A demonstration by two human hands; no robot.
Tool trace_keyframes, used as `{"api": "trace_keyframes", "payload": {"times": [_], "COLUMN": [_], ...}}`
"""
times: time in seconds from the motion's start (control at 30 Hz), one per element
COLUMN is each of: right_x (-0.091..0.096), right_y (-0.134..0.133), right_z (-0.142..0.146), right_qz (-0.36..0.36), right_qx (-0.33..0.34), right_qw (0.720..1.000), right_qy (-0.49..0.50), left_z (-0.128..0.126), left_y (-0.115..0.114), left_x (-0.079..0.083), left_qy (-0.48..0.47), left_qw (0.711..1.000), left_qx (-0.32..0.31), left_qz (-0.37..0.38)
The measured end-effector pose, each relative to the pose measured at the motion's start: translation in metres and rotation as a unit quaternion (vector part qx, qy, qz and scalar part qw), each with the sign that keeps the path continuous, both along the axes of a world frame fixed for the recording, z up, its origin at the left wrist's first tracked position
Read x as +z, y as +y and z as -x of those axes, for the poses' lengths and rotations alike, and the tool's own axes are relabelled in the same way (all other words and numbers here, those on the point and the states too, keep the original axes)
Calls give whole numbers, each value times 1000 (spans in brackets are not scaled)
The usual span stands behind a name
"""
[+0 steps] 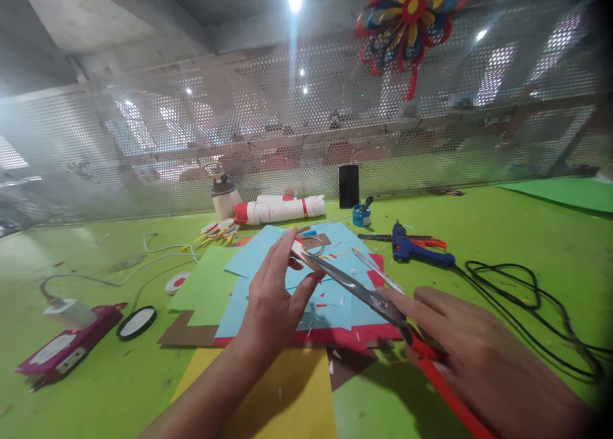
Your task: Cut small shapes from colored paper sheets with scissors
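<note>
My right hand (460,343) grips a pair of red-handled scissors (357,289), its blades spread apart and angled up to the left. One blade reaches to my left hand (275,292), whose thumb and fingers curve round a small white piece of paper (297,247) with some red at its edge. The fingers partly hide this piece. Beneath both hands lie light blue paper sheets (239,308), strewn with tiny white and red clippings (322,305). A ring-shaped loop (320,241) rests on the sheets just past the blade tip.
A blue glue gun (405,244) with a coiled black cord (522,285) lies to the right. Purple power strip (71,346) and round black-rimmed disc (136,323) sit left. At the back stand a spray bottle (224,196), white rolls (282,209), a blue jar (361,215) and a dark tablet (348,186).
</note>
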State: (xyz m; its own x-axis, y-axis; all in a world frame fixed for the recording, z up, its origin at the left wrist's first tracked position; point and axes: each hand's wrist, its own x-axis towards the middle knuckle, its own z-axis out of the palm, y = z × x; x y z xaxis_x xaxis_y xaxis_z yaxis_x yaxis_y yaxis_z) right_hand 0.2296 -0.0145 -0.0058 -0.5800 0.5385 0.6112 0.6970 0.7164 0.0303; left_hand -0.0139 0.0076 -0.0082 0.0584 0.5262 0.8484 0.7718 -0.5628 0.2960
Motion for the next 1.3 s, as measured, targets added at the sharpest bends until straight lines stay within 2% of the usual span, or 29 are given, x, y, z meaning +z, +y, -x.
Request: {"api": "trace_keyframes", "payload": {"times": [0.43,0.73,1.17,1.3], "right_x": [0,-3,-1,2], "right_y": [0,2,-1,0], "right_z": [1,-3,-1,2], "right_qz": [51,8,74,61], "right_qx": [23,-3,15,21], "right_qw": [998,1000,997,998], "right_qy": [8,-2,5,9], "left_z": [0,1,0,1], "left_y": [-1,-1,-2,-2], "left_x": [0,2,1,1], "left_qy": [-3,15,19,17], "left_qw": [1000,1000,1000,1000], "left_qx": [-2,-4,-18,-20], "left_qz": [-1,-6,-11,-10]}}
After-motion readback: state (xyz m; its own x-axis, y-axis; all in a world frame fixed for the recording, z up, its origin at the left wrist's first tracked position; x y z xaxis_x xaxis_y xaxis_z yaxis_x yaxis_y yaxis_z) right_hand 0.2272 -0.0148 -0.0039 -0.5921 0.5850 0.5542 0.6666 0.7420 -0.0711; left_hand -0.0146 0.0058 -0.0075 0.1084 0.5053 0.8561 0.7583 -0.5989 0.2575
